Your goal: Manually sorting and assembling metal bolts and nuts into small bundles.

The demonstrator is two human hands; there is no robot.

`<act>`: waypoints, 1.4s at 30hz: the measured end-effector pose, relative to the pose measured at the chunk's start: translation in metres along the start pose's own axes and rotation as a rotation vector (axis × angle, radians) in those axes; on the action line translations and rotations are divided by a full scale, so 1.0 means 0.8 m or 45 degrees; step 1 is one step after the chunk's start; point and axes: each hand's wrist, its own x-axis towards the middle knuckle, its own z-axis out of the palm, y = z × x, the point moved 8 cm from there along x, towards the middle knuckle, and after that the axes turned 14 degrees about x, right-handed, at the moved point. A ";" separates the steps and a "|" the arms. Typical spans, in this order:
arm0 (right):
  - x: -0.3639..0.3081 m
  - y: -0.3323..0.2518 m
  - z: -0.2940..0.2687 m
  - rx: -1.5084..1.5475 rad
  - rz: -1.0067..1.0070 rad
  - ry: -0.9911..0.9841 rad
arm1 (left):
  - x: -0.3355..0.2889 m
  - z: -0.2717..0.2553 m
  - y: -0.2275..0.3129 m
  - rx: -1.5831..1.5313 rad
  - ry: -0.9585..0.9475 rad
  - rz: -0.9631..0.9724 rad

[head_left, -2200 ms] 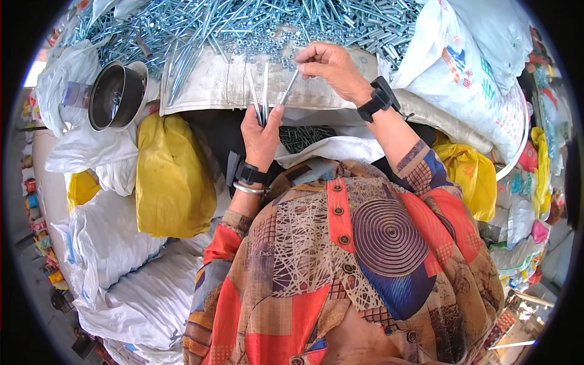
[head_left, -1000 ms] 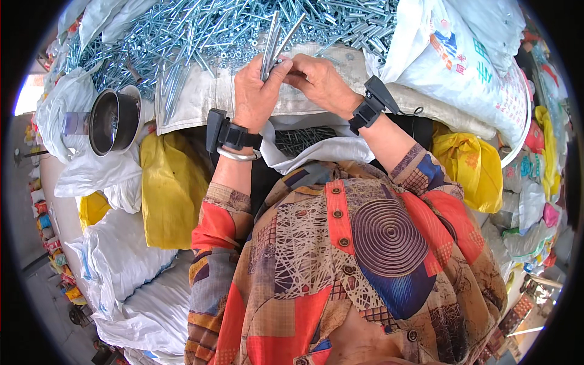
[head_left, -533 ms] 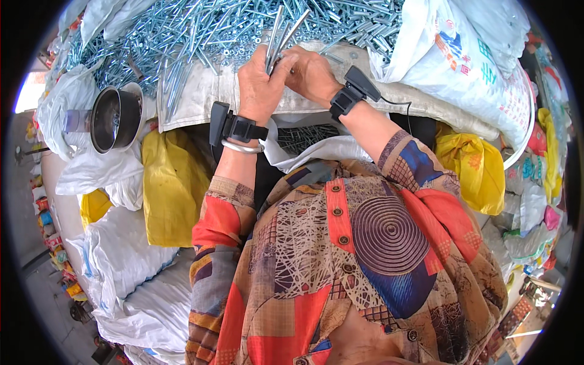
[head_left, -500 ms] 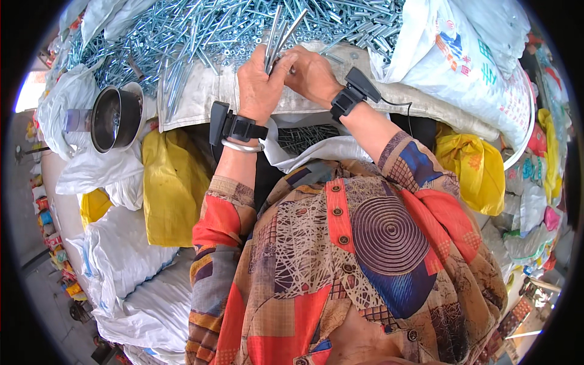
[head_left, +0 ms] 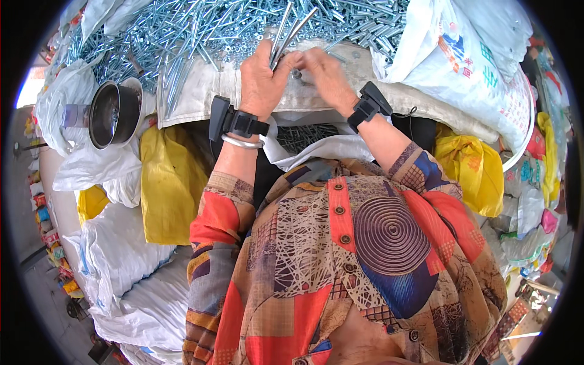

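My left hand is closed around a few long shiny metal rods, which point up and away from me. Below its thumb and fingertips shows a small round metal end, perhaps a nut or bolt head. Close beside it on the right is my right hand, fingers bent toward the left fingertips. Motion smears those fingers, so whether they grip anything cannot be made out. Beyond both hands spreads a large heap of silvery rods, bolts and nuts, over a pale cloth-covered edge.
A dark round pot stands at the left among white plastic bags. Yellow bags hang on either side of my lap. A white sack leans at the right. More dark rods lie in an open white sack below my hands.
My right hand has shifted right and its wrist has turned, uncovering the small round metal end. My left hand keeps the rods, which have tilted slightly to the right.
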 end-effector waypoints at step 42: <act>-0.015 -0.026 0.019 -0.333 -0.298 -0.260 | -0.004 0.002 -0.003 0.046 -0.012 -0.006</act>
